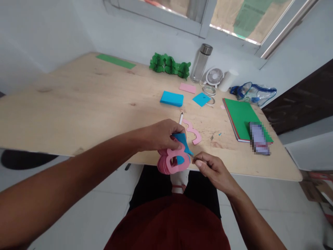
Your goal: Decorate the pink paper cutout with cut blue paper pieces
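Observation:
My left hand (168, 135) is closed on a bundle of pink paper cutouts (170, 170) and a piece of blue paper (181, 139), pinched together at the table's front edge. The top cutout is a scalloped, ring-like shape, and blue shows through its opening. My right hand (214, 170) is closed around scissors (191, 157), whose thin blades touch the right edge of the blue paper. Their handles are mostly hidden by the fingers. Beyond the hands, a curvy pink paper strip (192, 131) lies beside a white pen or marker (181, 118).
Behind lie a blue paper stack (171, 99), a blue square (201, 99), pink paper (187, 88) and tape rolls (209, 91). Green paper decorations (170, 66), a bottle (201, 64) and a small fan (214, 76) line the wall. A phone (258, 138) overlaps a green folder (241, 116).

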The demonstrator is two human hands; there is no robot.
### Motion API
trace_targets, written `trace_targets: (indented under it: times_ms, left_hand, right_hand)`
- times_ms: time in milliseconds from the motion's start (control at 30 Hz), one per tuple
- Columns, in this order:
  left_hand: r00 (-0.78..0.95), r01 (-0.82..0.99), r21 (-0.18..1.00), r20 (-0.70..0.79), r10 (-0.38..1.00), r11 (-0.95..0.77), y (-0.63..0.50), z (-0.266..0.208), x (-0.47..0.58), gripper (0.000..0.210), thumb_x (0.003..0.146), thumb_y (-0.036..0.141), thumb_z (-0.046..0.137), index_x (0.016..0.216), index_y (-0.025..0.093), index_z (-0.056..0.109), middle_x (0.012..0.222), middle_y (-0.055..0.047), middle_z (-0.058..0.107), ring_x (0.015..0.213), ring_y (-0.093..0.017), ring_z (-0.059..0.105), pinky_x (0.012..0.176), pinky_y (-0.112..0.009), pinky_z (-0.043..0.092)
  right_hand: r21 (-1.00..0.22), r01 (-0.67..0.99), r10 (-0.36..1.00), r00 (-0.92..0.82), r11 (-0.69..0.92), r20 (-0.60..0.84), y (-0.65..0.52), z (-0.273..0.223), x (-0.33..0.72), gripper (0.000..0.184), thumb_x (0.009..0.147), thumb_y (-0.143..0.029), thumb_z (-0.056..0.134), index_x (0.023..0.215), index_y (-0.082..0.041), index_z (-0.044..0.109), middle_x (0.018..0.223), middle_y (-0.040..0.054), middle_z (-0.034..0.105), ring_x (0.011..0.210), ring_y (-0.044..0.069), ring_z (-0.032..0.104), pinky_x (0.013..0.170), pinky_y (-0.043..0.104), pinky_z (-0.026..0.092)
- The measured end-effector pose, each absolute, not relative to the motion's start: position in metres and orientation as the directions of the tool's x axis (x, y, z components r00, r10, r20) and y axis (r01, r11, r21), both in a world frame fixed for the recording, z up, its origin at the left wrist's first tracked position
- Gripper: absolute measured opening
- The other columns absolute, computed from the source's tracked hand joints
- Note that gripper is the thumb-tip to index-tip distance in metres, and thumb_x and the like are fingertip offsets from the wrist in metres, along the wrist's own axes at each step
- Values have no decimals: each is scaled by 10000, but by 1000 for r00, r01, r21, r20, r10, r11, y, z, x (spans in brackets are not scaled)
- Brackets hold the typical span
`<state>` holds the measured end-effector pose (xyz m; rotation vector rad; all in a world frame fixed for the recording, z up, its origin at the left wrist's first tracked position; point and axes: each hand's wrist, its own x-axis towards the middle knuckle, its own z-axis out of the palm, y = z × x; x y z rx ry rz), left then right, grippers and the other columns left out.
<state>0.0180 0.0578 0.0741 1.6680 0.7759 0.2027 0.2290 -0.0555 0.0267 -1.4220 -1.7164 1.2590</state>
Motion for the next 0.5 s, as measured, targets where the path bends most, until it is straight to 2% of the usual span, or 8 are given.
trace_targets:
  times_ms: [200,267,500]
  left_hand:
    - [719,300,952,-267,642,60,48,67,13,124,674,220,660,752,138,609,597,37,556,521,-85,491,455,-184,374]
    - [708,267,961,-246,662,71,43,65,13,143,665,223,679,752,132,610,634,22,582,574,-95,516,491,-191,390]
    - [662,237,965,-246,708,114,32,63,11,154,660,237,697,743,138,613,623,29,590,569,-90,515,518,-195,399]
  right_hand:
    - [-951,309,981,-183,-5,-65,-64,18,218,305,915,-449,478,810,-177,566,614,-42,381,549,100,340,519,236,280]
    - [-948,317,984,-170,9,-47,-66,18,216,313,913,-457,472,796,-180,559,611,-40,383,548,103,343,517,238,282]
    - [-918,392,982,-190,56,-21,-69,22,219,301,915,-443,466,789,-186,560,647,-25,434,577,112,388,536,237,323]
